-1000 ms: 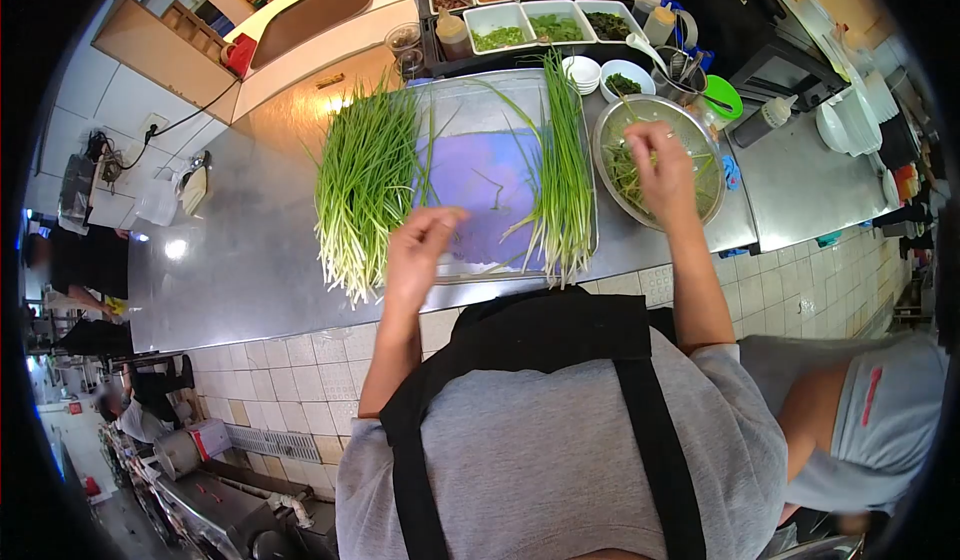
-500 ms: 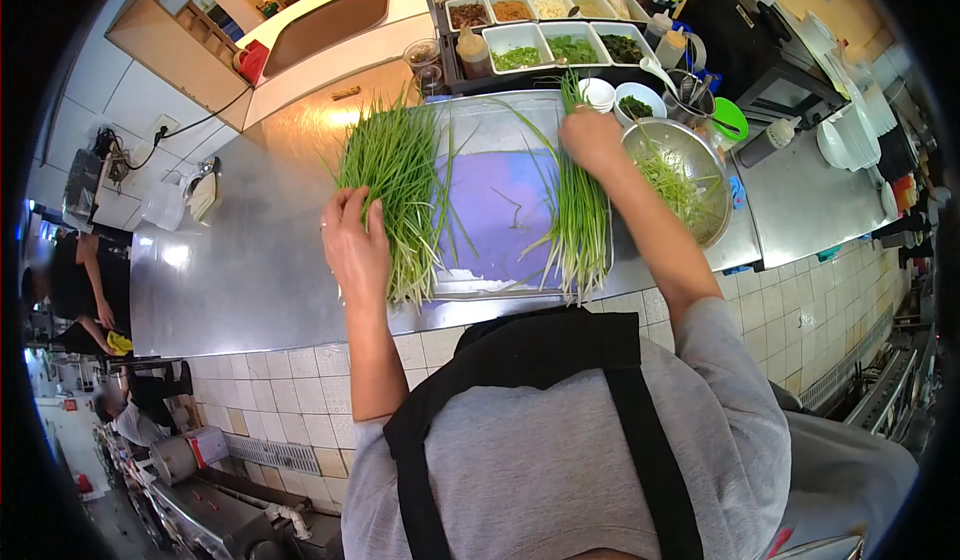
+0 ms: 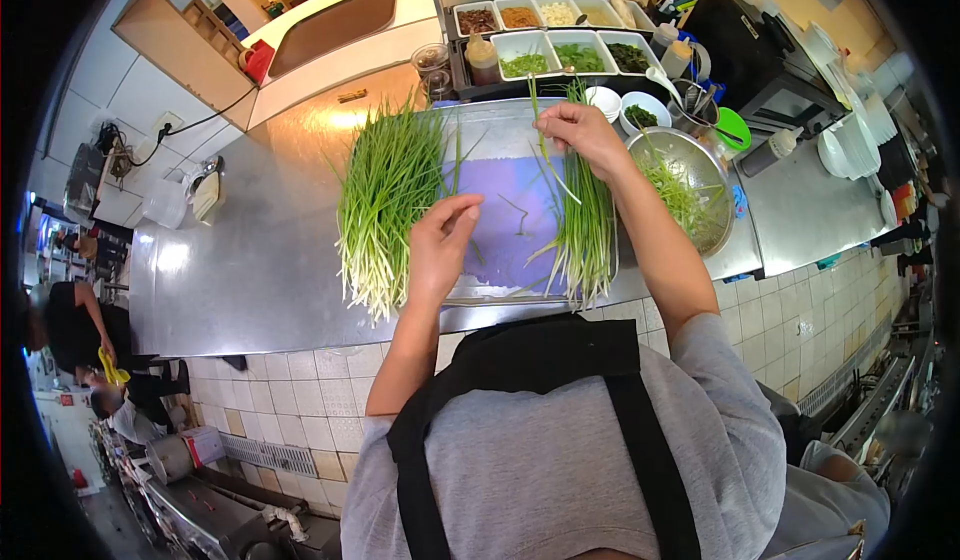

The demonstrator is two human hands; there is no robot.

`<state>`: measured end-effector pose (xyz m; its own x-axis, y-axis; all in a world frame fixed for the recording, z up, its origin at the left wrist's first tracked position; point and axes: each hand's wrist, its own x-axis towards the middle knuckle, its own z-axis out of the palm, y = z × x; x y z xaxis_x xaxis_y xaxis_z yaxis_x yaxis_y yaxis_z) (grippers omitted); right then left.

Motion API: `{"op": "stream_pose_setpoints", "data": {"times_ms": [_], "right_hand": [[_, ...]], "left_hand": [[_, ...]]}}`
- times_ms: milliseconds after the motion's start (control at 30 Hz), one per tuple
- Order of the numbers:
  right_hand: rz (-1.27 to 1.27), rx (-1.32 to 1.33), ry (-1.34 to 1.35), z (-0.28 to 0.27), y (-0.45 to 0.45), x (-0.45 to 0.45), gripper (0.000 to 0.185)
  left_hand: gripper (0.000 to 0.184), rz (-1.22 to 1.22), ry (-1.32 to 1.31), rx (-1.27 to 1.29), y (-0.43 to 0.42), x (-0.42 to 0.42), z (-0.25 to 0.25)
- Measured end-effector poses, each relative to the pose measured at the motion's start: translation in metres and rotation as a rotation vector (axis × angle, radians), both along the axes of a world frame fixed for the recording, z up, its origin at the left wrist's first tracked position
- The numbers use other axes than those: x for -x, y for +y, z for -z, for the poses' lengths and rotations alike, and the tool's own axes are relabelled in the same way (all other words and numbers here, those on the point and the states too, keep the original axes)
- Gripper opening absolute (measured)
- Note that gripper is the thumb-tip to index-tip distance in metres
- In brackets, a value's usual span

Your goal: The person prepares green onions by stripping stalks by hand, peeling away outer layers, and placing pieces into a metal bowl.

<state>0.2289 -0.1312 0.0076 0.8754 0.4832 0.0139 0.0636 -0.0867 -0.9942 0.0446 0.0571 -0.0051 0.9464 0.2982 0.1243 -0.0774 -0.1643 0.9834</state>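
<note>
A single green stalk (image 3: 563, 186) hangs above the tray, its pale end angled down over the purple sheet (image 3: 500, 252). The right hand (image 3: 583, 135) has it in a narrow pinch between thumb and fingers, partway along its length, with the leafy part rising past the fingertips. The left hand (image 3: 440, 250) is half curled, palm inward, thumb and fingertips only a narrow gap apart; it hovers over the left edge of the sheet, just beside the big bundle of greens (image 3: 382, 205).

Below the right hand, the smaller bundle of greens (image 3: 588, 230) lies along the right side of the tray (image 3: 500, 117), white ends toward the person. A thin bent scrap (image 3: 521, 222) lies on the sheet between the bundles. Just right of the tray, a metal bowl (image 3: 710, 232) holds loose green trimmings. Behind that stands a white bowl (image 3: 662, 112) with chopped greens, and farther back white tubs (image 3: 518, 42) of ingredients. At far left, another person (image 3: 72, 315) holds a yellow cloth (image 3: 113, 368).
</note>
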Motion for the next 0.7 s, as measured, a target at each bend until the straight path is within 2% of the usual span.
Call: {"op": "stream_pose_setpoints", "data": {"times_ms": [133, 333, 500, 600, 700], "right_hand": [[-0.016, -0.174, 0.144, -0.023, -0.018, 0.041, 0.015], [0.021, -0.154, 0.12, -0.019, -0.049, 0.069, 0.017], [0.042, 0.036, 0.058, -0.023, -0.081, 0.082, 0.019], [-0.034, 0.146, 0.049, -0.022, -0.095, 0.094, 0.018], [-0.098, 0.067, 0.047, -0.011, -0.103, 0.093, 0.014]], "left_hand": [[0.022, 0.177, 0.107, 0.268, -0.032, -0.032, -0.012], [0.022, 0.353, 0.141, 0.353, -0.073, -0.051, -0.014], [0.019, 0.352, 0.166, 0.46, -0.094, -0.055, -0.01], [0.019, 0.331, 0.153, 0.483, -0.101, -0.057, -0.01], [0.017, 0.309, 0.145, 0.526, -0.108, -0.059, -0.007]]}}
